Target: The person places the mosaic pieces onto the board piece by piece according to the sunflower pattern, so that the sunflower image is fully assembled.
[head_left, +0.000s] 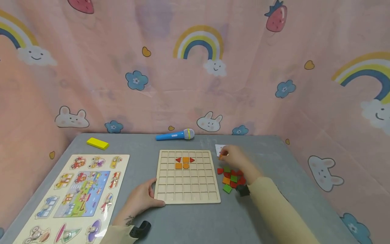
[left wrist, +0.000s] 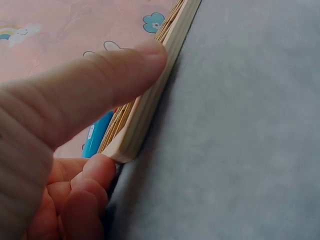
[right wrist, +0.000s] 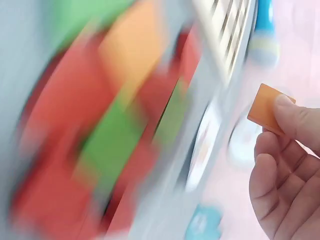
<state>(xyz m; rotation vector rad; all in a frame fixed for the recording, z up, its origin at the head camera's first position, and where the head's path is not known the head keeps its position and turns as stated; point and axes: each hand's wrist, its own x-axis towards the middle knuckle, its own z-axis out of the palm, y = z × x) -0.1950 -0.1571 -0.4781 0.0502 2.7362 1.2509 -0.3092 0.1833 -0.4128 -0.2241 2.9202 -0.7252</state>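
Hands (head_left: 142,196) (head_left: 236,158): two. Orange tile (right wrist: 262,107) pinched: one. Board pieces (head_left: 186,159): seemingly five.

From my station I can read no word, brand or number in any of the three views. I see a small white label (head_left: 174,135) on the handle of the blue microphone (head_left: 180,135) at the back of the bench (head_left: 140,145), but its lettering is too small to make out. The white card (head_left: 218,148), partly hidden by the right hand (head_left: 237,157), bears faint marks that I cannot decipher.
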